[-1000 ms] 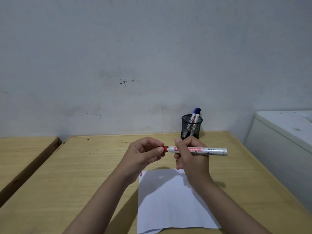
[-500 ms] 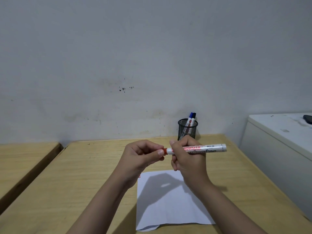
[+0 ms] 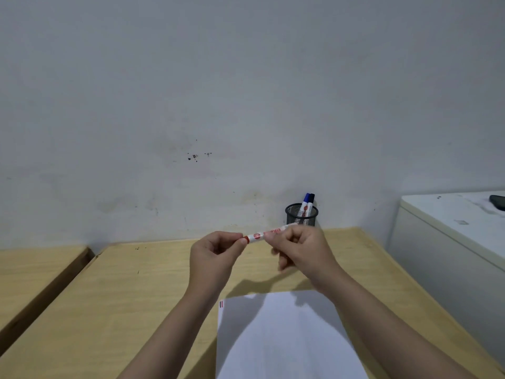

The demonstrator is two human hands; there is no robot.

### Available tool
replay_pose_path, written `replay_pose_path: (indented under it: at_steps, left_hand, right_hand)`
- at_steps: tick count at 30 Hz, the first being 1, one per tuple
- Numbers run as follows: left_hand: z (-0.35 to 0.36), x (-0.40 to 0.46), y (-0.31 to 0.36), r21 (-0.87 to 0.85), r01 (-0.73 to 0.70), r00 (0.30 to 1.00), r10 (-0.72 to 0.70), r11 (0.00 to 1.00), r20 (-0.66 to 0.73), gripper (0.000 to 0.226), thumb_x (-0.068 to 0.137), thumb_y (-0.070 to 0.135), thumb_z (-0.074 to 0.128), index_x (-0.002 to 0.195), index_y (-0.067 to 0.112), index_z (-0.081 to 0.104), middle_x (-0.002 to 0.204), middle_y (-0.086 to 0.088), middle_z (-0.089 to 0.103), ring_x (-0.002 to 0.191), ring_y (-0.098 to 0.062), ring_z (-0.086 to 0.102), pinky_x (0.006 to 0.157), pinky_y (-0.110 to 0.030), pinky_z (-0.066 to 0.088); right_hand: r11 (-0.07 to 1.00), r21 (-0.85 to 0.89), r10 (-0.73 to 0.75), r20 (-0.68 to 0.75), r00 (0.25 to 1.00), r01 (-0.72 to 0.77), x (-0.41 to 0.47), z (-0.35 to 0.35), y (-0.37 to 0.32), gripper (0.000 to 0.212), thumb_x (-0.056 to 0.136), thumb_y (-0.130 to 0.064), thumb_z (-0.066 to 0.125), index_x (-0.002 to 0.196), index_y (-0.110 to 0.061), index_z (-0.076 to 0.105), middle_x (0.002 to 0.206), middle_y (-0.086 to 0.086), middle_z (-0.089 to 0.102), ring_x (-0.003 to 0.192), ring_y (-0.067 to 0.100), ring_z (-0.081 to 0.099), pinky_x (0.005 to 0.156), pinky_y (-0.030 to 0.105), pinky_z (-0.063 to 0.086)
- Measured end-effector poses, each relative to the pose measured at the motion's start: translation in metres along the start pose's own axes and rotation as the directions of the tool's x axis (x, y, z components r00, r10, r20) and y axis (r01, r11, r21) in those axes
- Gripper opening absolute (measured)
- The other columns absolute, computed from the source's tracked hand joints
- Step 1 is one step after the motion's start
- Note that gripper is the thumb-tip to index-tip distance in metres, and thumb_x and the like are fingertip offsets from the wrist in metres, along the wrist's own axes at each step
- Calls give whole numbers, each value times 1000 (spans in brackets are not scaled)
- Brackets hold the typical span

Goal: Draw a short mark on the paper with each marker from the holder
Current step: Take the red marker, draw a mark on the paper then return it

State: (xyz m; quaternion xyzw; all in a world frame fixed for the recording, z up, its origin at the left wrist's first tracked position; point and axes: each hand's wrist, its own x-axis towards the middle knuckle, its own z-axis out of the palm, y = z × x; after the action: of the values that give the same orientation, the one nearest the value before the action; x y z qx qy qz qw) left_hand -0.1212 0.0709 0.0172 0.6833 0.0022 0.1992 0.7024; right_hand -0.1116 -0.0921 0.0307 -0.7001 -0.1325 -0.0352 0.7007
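Both hands grip one slim white-barrelled red marker (image 3: pixel 266 234): left hand (image 3: pixel 216 254) pinches its red end, right hand (image 3: pixel 303 248) wraps the barrel (above smooth white paper (image 3: pixel 281 337)).

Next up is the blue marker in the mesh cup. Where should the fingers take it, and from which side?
Grip the blue marker by its capped top, the only part clear above the mesh cup rim. Come from above and the front, since the wall sits right behind. It leans right, touching the black-capped marker, so pinch from the left and front, then lift along its lean.
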Motion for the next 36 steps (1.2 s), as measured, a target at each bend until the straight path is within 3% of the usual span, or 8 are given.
replay_pose_path:
  at_steps: [3,7,12,16,20,25,31,36]
  left_hand:
    - [18,7,-2,53,-42,997,39,998,59,4,71,10,76,73,12,73,66,-6,69,62,-13,58,57,-18,48]
    - [42,23,4,32,-116,989,113,993,97,8,71,12,77,78,14,73,71,-12,71,62,-13,59,60,-20,48]
    - [77,55,-3,63,-203,975,196,977,105,16,74,20,75,90,20,72,74,-1,71,66,-6,64,63,-13,49]
    - [103,86,-32,188,-202,977,186,961,101,8,74,20,74,81,18,71,77,2,71,63,-1,60,59,-10,45]
    - [122,104,-60,320,-196,976,155,927,151,14,72,29,74,83,24,67,91,5,68,84,-10,62,64,-15,41]
    - [130,109,-65,387,-284,957,231,877,177,21,73,31,74,91,20,69,96,5,63,91,-10,56,79,-20,39]
    - [147,124,-90,423,-265,961,201,867,191,32,72,33,75,96,12,71,100,1,65,94,-11,59,83,-21,42]
    - [158,136,-104,337,-189,979,152,922,134,31,69,30,79,94,13,70,101,4,63,91,-9,57,78,-23,44]
  right_hand:
    - [892,-376,-265,16,964,251,17,-20,3,17,71,-15,80,80,-11,67,75,-5,67,69,10,67,67,24,56]
    - [528,-651,-557,220,801,545,35,-44,15,21,74,-13,72,95,-13,70,81,-8,69,77,15,63,70,35,53]
    - [555,-645,-701,-22,713,525,63,-73,10,50,77,-5,72,122,-24,59,89,-2,68,77,9,64,70,25,54]
    - [703,-553,-670,-302,679,448,99,-107,-5,52,78,-5,71,122,-29,55,83,-9,65,69,6,64,68,19,55]
    - [786,-485,-598,-442,669,382,130,-118,-1,48,76,-4,71,118,-20,54,75,-10,64,53,1,60,61,15,51]
    - [834,-512,-450,-417,790,205,143,-112,18,46,76,-11,72,115,-20,49,74,-5,63,56,7,64,56,15,51]
    - [808,-586,-188,-345,920,-55,164,-119,62,38,72,-3,68,106,-13,53,68,2,58,66,19,59,60,34,52]
    - [721,-688,-199,-320,926,-82,185,-130,84,43,73,-14,71,112,-12,54,103,6,52,89,16,52,69,26,41]
